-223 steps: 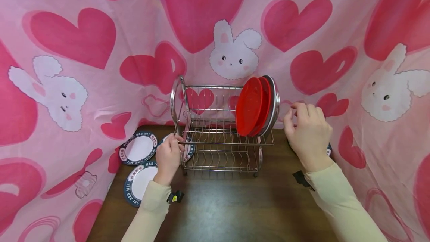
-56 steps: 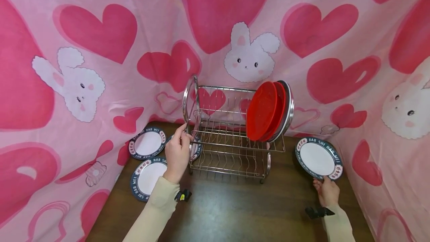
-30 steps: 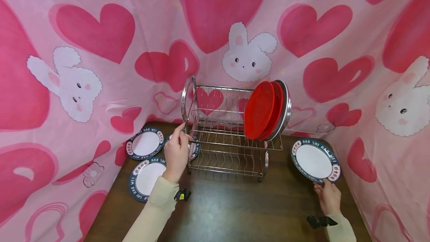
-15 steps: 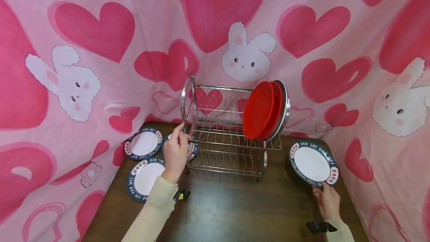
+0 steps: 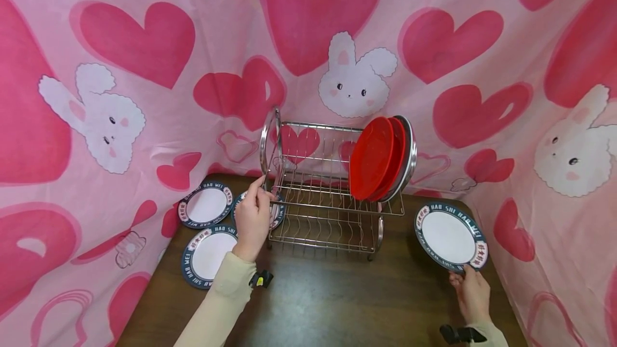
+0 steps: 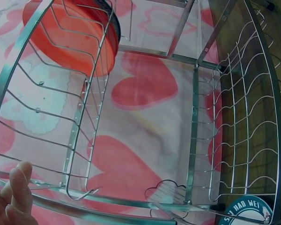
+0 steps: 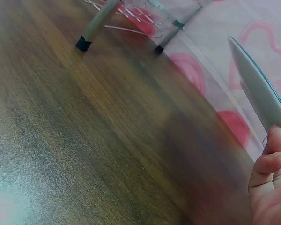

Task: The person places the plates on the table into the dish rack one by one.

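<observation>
My right hand (image 5: 472,293) pinches the near rim of a white plate (image 5: 450,235) with a dark blue lettered border, at the right of the table. In the right wrist view this plate (image 7: 260,86) shows edge-on, tilted and raised over the table, with fingertips under its rim. My left hand (image 5: 253,218) grips the front left corner of the upper tier of a two-tier metal dish rack (image 5: 328,208). Two red plates (image 5: 372,158) stand on edge at that tier's right end, beside a metal-rimmed dish (image 5: 409,159).
Several similar blue-bordered plates lie left of the rack: a back one (image 5: 204,205), a front one (image 5: 209,256) and one (image 5: 277,210) partly behind my left hand. The brown table (image 5: 318,293) extends in front. Pink patterned cloth (image 5: 299,15) hangs around the back and sides.
My right hand has come down from beside the rack and taken hold of the right-hand plate's rim. Lately the plate has shifted slightly toward me. My left hand has kept its grip on the rack.
</observation>
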`<state>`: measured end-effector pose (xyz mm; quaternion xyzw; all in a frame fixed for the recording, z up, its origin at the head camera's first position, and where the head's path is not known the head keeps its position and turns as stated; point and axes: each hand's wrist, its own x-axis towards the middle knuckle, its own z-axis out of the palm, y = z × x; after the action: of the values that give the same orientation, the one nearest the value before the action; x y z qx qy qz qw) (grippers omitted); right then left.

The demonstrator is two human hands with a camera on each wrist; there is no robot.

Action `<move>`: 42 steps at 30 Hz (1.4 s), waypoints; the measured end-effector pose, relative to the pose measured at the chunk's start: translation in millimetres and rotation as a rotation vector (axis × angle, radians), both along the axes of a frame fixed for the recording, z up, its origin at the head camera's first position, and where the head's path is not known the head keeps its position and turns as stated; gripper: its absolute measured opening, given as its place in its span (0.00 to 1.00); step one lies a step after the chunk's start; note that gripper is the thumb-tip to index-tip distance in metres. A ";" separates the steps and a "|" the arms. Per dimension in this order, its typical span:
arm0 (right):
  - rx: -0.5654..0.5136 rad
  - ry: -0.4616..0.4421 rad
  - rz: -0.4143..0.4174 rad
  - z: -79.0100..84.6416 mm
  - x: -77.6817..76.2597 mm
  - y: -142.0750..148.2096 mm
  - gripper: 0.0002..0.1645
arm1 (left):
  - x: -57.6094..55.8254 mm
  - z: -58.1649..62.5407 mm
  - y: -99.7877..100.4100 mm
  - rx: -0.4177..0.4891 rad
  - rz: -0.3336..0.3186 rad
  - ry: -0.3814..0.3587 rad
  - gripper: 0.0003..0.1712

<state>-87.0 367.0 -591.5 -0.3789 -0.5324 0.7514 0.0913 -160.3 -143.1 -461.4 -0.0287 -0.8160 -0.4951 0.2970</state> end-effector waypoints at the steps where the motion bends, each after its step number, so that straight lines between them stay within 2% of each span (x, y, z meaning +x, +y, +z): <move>1: -0.009 0.003 -0.007 0.9 1.0 -0.8 0.12 | 0.1 0.0 0.0 -0.001 0.003 -0.002 0.19; 6: -0.023 0.030 -0.014 5.5 7.3 -3.4 0.14 | 0.0 0.0 0.3 -0.002 0.009 -0.004 0.19; 11: -0.029 0.086 0.018 10.9 13.7 -5.1 0.15 | -0.9 0.7 0.1 -0.003 0.013 0.003 0.19; 16: -0.056 0.079 0.015 15.0 21.0 -4.6 0.16 | -1.1 1.5 0.4 -0.014 0.020 0.005 0.20; 27: -0.045 0.092 0.036 19.7 30.1 -6.1 0.19 | 0.1 1.7 -0.3 -0.011 0.019 -0.007 0.20; 35: -0.025 0.200 0.098 24.6 37.5 -12.3 0.19 | 0.2 0.3 -0.4 0.013 0.004 -0.026 0.19; 42: -0.016 0.213 0.113 30.7 41.2 -15.0 0.19 | -0.5 1.1 0.3 0.020 -0.006 -0.029 0.19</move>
<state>-45.8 352.0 -560.8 -0.2671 -0.5343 0.7955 0.1021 -160.8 -142.8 -460.3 -0.0212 -0.8151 -0.5045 0.2839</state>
